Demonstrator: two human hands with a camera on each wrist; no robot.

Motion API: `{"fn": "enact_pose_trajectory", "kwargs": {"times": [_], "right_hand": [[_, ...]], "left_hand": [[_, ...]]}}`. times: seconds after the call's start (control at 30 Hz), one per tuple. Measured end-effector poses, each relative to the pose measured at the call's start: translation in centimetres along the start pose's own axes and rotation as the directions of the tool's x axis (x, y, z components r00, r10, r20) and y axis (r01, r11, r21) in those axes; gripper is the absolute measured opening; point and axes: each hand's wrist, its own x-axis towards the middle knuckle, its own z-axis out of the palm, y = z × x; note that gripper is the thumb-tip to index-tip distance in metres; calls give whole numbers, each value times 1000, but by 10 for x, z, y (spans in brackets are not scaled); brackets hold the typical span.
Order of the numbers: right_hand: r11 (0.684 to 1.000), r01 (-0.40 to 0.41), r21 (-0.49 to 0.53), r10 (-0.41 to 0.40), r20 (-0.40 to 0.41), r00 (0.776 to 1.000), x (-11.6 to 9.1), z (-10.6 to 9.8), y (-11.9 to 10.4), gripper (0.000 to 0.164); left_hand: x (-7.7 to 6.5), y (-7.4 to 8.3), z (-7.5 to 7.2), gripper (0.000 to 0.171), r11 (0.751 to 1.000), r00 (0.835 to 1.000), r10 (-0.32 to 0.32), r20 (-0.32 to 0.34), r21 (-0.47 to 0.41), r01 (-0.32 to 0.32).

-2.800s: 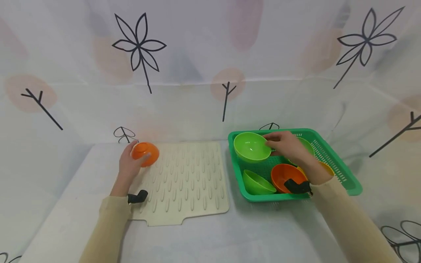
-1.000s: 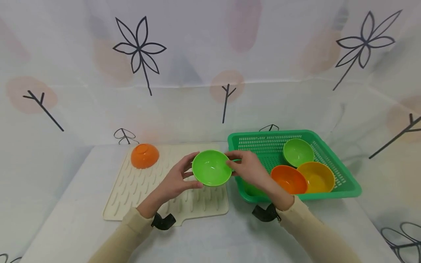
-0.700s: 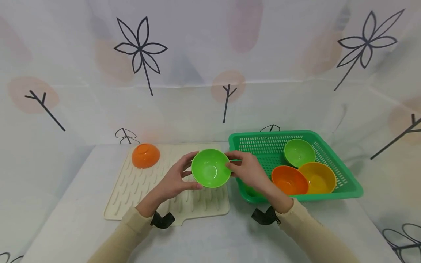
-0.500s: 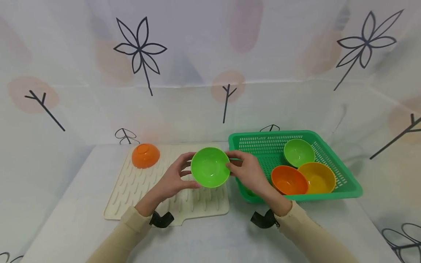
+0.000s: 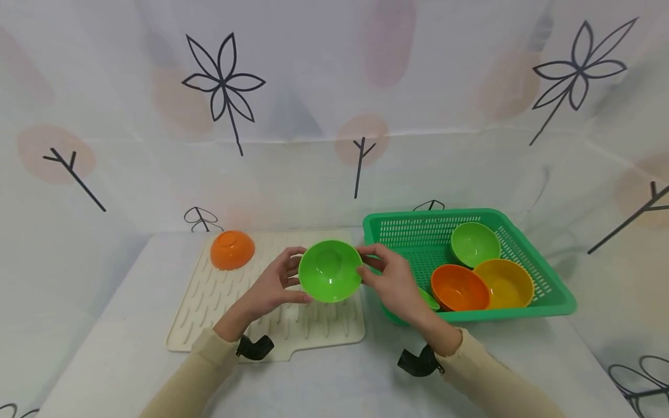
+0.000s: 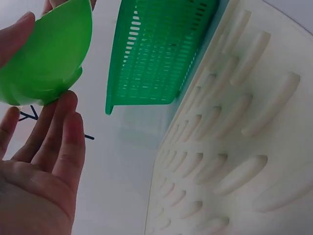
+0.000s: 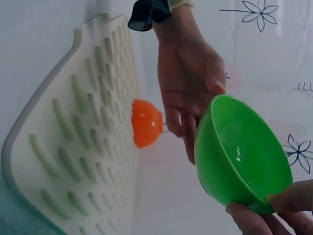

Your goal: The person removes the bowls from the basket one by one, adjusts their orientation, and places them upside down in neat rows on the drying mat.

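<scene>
Green bowl: it is hovering in the air before me, above the right part of the cream mat and near the green basket; its open side is tilting toward my head, and both my hands are grasping it.
Left hand: I am gripping the bowl's left side, my thumb resting at the rim while my fingers are reaching behind and touching the underside.
Right hand: I am pinching the rim on the right, the thumb lying inside, the other fingers pressing the outer wall.
Mat: it is lying flat on the white bench, showing rows of raised ridges; an orange bowl is sitting upside down at its far left corner.
Basket: it is standing to the right of the mat, holding a second green bowl toward the back, with an upright orange bowl and a yellow bowl touching in front; a green sliver is peeking out, mostly hidden by my right wrist.
Wrists: I am wearing a black device below each hand, beside cream sleeves.
Backdrop: white cloth is hanging behind everything, showing dark line-drawn flowers and pale pink patches.
</scene>
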Motion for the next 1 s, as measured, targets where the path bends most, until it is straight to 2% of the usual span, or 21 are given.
{"fn": "enact_pose_trajectory", "kwargs": {"times": [0.17,0.43,0.53,0.7,0.87,1.0], "right_hand": [[999,43,-12,-43,-10,999,-3,3,2,34],[997,50,-61,-51,-7,999,-4,2,2,38],[996,42,-75,-42,7,999,-5,1,3,41],[995,2,-95,1,28,1000,-5,0,5,43],[996,-45,-72,49,53,997,-6,-2,5,43],[995,-81,-55,85,81,993,-7,-4,5,47]], "left_hand": [[-2,0,0,84,999,999,34,-1,2,-34],[-2,0,-4,80,993,995,94,-25,80,-92],[-2,0,-4,79,985,991,127,-42,124,-121],[-5,1,-2,82,969,986,146,-75,211,-128],[-7,5,0,81,932,978,196,-78,323,-161],[-9,9,1,79,877,965,257,-57,433,-208]]}}
